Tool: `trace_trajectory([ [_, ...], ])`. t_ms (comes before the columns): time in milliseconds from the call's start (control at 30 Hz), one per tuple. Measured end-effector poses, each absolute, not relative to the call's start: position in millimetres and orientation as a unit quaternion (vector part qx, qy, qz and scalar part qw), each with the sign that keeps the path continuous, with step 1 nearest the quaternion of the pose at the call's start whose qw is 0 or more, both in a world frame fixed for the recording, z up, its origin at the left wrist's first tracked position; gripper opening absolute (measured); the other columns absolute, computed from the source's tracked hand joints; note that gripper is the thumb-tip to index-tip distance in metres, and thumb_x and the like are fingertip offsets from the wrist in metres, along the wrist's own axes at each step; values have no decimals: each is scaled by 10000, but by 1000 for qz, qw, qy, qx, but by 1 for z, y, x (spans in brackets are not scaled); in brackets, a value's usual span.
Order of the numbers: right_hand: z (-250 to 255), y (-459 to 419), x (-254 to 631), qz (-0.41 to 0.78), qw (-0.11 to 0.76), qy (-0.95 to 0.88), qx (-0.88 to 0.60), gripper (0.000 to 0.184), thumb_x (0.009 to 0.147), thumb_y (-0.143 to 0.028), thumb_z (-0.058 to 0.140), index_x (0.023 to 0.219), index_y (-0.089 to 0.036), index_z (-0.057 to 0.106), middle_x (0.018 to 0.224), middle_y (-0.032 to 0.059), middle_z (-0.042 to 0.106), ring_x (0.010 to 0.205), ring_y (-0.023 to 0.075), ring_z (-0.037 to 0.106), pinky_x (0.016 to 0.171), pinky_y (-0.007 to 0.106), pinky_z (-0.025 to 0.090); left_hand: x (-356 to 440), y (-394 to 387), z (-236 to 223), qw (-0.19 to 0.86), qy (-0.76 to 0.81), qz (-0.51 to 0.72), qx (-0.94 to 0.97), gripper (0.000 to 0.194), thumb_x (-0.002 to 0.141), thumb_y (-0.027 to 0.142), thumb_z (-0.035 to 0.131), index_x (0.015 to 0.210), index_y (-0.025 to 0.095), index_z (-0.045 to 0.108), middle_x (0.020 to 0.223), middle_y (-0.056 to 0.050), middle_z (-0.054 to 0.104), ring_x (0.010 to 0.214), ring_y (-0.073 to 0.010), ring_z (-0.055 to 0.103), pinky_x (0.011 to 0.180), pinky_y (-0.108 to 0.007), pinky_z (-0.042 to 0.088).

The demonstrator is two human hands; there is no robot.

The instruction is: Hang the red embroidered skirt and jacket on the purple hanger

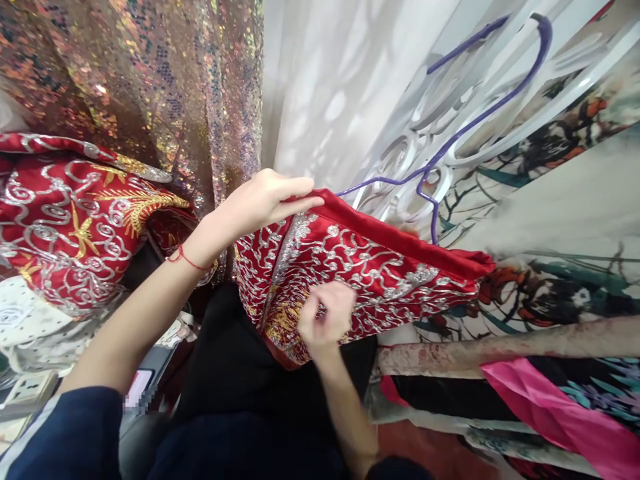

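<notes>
A red embroidered skirt (pixel 380 257), with silver scrollwork, gold patches and a plain red waistband, is spread in front of me. A purple wire hanger (pixel 453 137) reaches behind the waistband, and its lower part is hidden. My left hand (pixel 280 193) is closed on the left end of the waistband, thumb and fingers pinching the cloth; a red string circles that wrist. In front of the gold embroidery, my right hand (pixel 327 317) is curled closed and smeared by motion. I cannot make out whether anything is between its fingers.
At left lies a matching red embroidered garment (pixel 80 220), before a sequinned curtain (pixel 135 80). White scrolled metalwork (pixel 415 153) stands behind the hanger. Floral fabric (pixel 560 220) and a pink cloth (pixel 555 400) are at right. A phone (pixel 140 387) and a power socket (pixel 33 387) are lower left.
</notes>
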State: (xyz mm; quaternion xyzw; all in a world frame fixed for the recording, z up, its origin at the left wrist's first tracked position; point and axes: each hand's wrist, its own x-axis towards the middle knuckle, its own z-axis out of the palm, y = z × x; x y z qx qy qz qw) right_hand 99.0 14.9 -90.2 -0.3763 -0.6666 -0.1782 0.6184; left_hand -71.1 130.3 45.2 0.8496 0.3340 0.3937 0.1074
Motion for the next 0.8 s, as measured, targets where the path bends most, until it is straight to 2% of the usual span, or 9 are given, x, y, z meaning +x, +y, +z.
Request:
trace_trajectory([
  [100, -146, -1, 63, 126, 552, -638, -521, 119, 952, -275, 547, 1028, -219, 620, 822, 37, 664, 706, 157, 626, 650, 294, 529, -70, 127, 46, 119, 360, 376, 845, 386, 845, 508, 680, 694, 196, 512, 620, 42, 315, 662, -128, 498, 760, -339, 467],
  [200, -172, 1, 40, 272, 536, -557, -573, 213, 940, -401, 585, 987, -195, 610, 865, 45, 659, 711, 138, 617, 634, 265, 526, -66, 119, 43, 102, 384, 369, 840, 403, 878, 533, 637, 720, 184, 512, 664, 29, 351, 699, -129, 527, 759, -325, 471],
  [367, -168, 15, 39, 276, 550, -502, -608, 226, 935, -419, 583, 902, -196, 600, 808, 22, 662, 673, 127, 591, 710, 283, 520, -58, 113, 37, 64, 371, 360, 854, 466, 965, 540, 517, 651, 208, 424, 644, 28, 317, 639, -118, 480, 679, -289, 427],
  [533, -163, 23, 41, 263, 528, -519, -618, 158, 926, -334, 536, 862, -201, 592, 811, 27, 656, 688, 134, 586, 705, 277, 499, -56, 118, 38, 66, 344, 379, 856, 517, 983, 471, 539, 604, 226, 286, 613, 45, 232, 566, -98, 331, 639, -283, 371],
  [700, -161, 24, 27, 245, 530, -511, -631, 170, 905, -376, 568, 893, -207, 590, 910, 53, 674, 692, 135, 573, 703, 283, 494, -58, 121, 38, 93, 377, 366, 846, 482, 943, 558, 576, 612, 250, 408, 559, 29, 364, 638, -145, 486, 642, -292, 454],
  [800, -159, 23, 24, 271, 538, -491, -629, 144, 901, -349, 547, 870, -211, 573, 842, 33, 666, 672, 131, 578, 682, 269, 484, -59, 119, 38, 87, 384, 364, 844, 489, 957, 565, 558, 622, 234, 426, 576, 23, 393, 662, -146, 538, 663, -292, 478],
])
